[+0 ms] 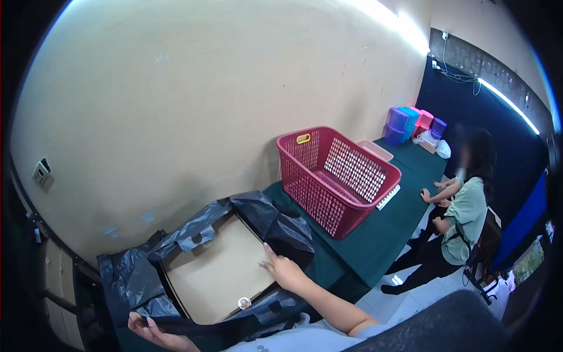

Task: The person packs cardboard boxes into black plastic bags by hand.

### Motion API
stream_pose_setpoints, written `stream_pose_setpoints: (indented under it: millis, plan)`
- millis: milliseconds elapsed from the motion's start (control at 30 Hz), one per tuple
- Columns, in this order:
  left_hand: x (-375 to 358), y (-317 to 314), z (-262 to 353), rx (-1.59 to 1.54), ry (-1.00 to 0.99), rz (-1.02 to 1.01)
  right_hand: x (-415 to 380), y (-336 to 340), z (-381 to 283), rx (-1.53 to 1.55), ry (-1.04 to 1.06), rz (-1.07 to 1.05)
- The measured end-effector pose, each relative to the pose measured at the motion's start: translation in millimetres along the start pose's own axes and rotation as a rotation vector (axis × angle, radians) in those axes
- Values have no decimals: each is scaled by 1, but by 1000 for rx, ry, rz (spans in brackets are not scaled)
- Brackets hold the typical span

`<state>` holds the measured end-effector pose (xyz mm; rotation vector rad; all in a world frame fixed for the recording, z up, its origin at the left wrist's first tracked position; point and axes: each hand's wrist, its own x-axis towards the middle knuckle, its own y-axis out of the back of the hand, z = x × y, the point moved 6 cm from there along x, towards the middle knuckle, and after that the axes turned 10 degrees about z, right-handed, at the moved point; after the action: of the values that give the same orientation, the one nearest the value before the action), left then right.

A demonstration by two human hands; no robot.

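A black plastic bag [132, 281] lies spread around a flat tan cardboard panel [217, 267], its edges folded outward around the panel. Close to the panel's near edge sits a small round, whitish shiny object [244, 303], too small to name. My right hand [286, 273] rests at the panel's right edge, index finger stretched out and fingers apart. At the lower left, my left hand [157, 335] is palm up beside the bag's near edge, its fingers loosely bent and apart. I see nothing held in either hand.
A maroon laundry basket [337, 182] stands on the green-covered table [319, 249]. Behind it are a pale pink tray [375, 150] and several colourful containers [404, 124]. Another person [466, 205] stands at the table's far right side. A wall runs along the back.
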<state>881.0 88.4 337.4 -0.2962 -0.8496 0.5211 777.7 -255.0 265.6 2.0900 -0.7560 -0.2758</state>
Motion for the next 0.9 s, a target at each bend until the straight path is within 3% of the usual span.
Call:
stream_pose_setpoints:
  millis: [133,200,267,333,367,433,467,533,567,600,733,800,833,900]
  plan:
    - [9,-6,9,160,68,-7,-12,5,11,25,87,158]
    - [9,-9,18,261,107,17,-29,28,-6,-15,341,333]
    - [8,1,26,350,147,110,-39,36,-15,63,405,317]
    - [-1,16,20,248,249,39,-55,31,-28,228,619,235]
    - [-5,25,17,273,225,50,-66,33,-39,290,701,222]
    - [-18,34,20,260,67,-192,-87,23,-64,430,815,112]
    - [-19,43,33,296,70,-189,-100,19,-72,526,920,32]
    - [-19,57,59,268,87,-80,-122,2,-87,617,1016,-52]
    - [-3,124,21,117,319,-58,-132,-6,-93,650,1043,-90]
    - [3,147,22,133,314,-39,-141,-13,-100,686,1076,-130]
    - [12,223,69,161,179,12,-161,-44,-128,802,1021,-230]
    - [8,254,120,288,-35,14,-181,-52,-156,873,1072,-277]
    - [-2,213,173,458,-116,206,-192,-65,-169,853,1065,-323]
    - [-5,244,214,544,-43,351,-221,-84,-201,857,1078,-434]
